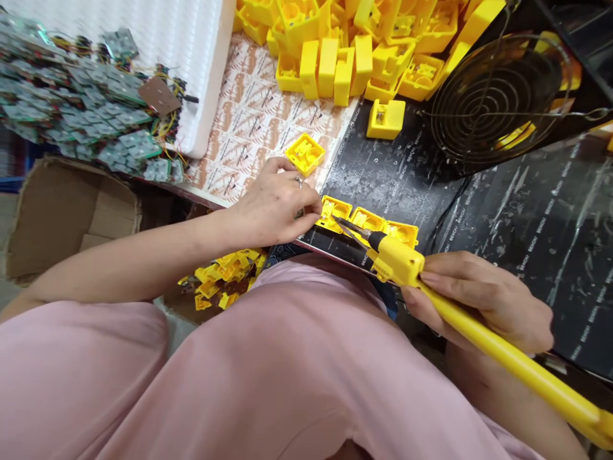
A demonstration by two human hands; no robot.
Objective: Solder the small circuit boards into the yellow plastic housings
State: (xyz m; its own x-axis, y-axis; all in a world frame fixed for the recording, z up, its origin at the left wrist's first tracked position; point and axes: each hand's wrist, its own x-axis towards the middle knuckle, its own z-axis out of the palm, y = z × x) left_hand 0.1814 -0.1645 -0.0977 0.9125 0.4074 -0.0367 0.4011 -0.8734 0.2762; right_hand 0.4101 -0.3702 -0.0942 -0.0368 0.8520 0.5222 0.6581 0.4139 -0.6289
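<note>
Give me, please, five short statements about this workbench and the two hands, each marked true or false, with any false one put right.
1. The right hand grips a yellow tool. True.
2. The row of open yellow casings near the tool's tip counts five. False: there are three.
3. The left hand is inside the cardboard box. False: it is at the leftmost casing of the row.
4. One separate casing lies on the patterned sheet. True.
5. The black fan stands at the upper left of the picture. False: it is at the upper right.
</note>
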